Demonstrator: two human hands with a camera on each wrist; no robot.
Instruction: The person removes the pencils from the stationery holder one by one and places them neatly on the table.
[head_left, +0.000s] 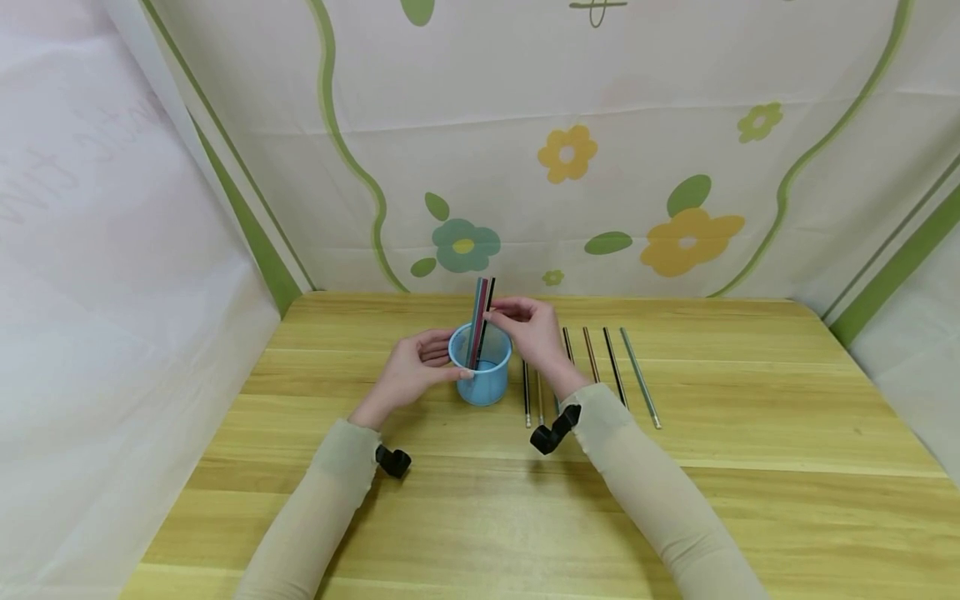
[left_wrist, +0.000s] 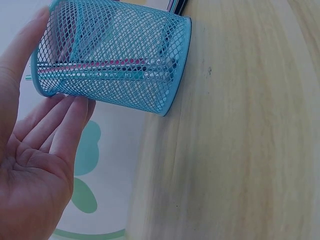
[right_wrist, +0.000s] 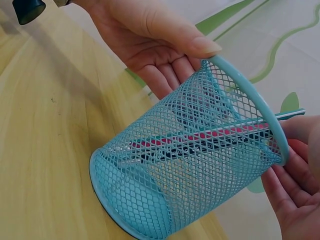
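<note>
A light blue wire-mesh pencil cup (head_left: 486, 389) stands on the wooden table. My left hand (head_left: 408, 371) holds it from the left, thumb on the near rim and fingers against the far side. Inside the cup lean a teal pencil (head_left: 476, 321), a pink pencil (right_wrist: 210, 134) and a black pencil (head_left: 491, 293), their tops above the rim. At the rim's right side, my right hand (head_left: 536, 333) pinches the black pencil between thumb and finger. The mesh shows the pencils' lower ends inside the cup (left_wrist: 115, 35).
Right of the cup, several pencils lie roughly side by side, partly hidden by the right hand and wrist. Among them are a black pencil (head_left: 527, 396), a brown pencil (head_left: 590, 350) and a teal pencil (head_left: 640, 375). A flower-printed curtain (head_left: 480, 167) hangs behind the table's back edge.
</note>
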